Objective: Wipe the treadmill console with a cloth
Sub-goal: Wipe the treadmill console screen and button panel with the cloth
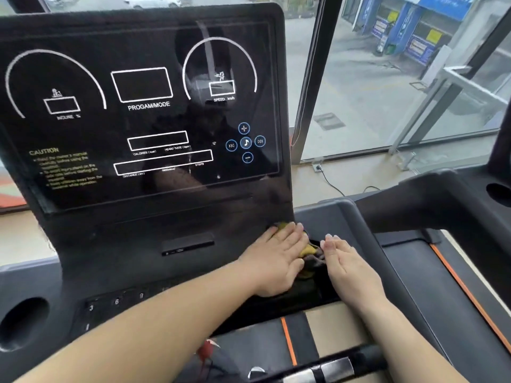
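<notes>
Here the left hand (276,258) lies flat, palm down and fingers together, pressing a yellow cloth (308,251) on the lower right corner of the black console (143,111). The right hand (349,265) is open and holds nothing, its fingertips just beside the cloth. Both hands are close to the console's right edge, where the grey side rail (359,222) begins; to the left the shelf with number buttons (116,301) is free.

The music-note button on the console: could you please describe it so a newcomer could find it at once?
Start at the treadmill's big black display panel and look to its lower right, under the SPEED dial. Five blue-ringed round buttons form a cross there. The music-note button is the centre one, with plus above, minus below and skip arrows either side.
</notes>
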